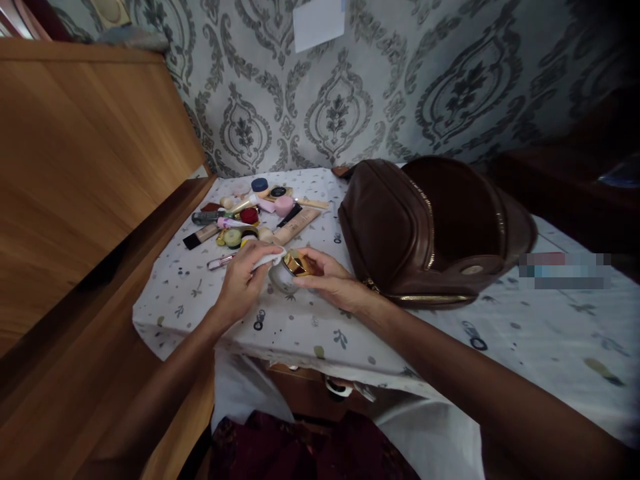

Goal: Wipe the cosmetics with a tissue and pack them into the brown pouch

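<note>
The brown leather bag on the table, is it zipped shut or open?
Cannot tell. The brown leather bag lies slumped on the patterned tablecloth; its gold zip runs along the front edge, but whether it is closed is too small to read.

The tabletop (525, 333) has a white cloth with small prints. Behind it is a wall (400, 87) with grey damask wallpaper and a paper note (319, 23). Left of the tabletop stands a wooden cabinet (85, 153). The light is dim.

Table (525, 333) under a printed white cloth (200, 293)
A brown bag (430, 227) and scattered cosmetics (250, 217) lie on it.
</note>
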Motion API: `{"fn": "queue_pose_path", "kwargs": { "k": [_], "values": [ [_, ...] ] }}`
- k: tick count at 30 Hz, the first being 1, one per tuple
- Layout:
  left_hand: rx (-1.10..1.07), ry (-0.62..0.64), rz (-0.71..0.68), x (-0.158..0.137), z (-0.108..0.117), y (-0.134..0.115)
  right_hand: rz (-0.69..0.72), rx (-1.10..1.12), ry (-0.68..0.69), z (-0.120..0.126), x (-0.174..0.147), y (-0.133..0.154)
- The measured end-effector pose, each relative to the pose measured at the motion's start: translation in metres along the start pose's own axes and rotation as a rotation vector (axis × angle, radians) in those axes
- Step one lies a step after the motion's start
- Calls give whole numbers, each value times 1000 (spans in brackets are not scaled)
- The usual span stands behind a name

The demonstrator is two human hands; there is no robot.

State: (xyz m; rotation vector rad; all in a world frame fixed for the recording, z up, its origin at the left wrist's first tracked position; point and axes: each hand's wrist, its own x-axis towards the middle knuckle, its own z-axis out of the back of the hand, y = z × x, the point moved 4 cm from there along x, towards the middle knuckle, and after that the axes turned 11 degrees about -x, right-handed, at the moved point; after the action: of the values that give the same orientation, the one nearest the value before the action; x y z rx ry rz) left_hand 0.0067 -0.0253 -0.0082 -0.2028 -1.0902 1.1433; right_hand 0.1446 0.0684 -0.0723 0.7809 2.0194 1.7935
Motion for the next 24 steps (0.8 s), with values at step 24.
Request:
{"fn": "queue_pose_path", "kwargs": {
  "k": [24],
  "values": [
    [132, 81, 29, -9, -9, 16, 190, -425, 174, 11, -8, 8]
  ]
}}
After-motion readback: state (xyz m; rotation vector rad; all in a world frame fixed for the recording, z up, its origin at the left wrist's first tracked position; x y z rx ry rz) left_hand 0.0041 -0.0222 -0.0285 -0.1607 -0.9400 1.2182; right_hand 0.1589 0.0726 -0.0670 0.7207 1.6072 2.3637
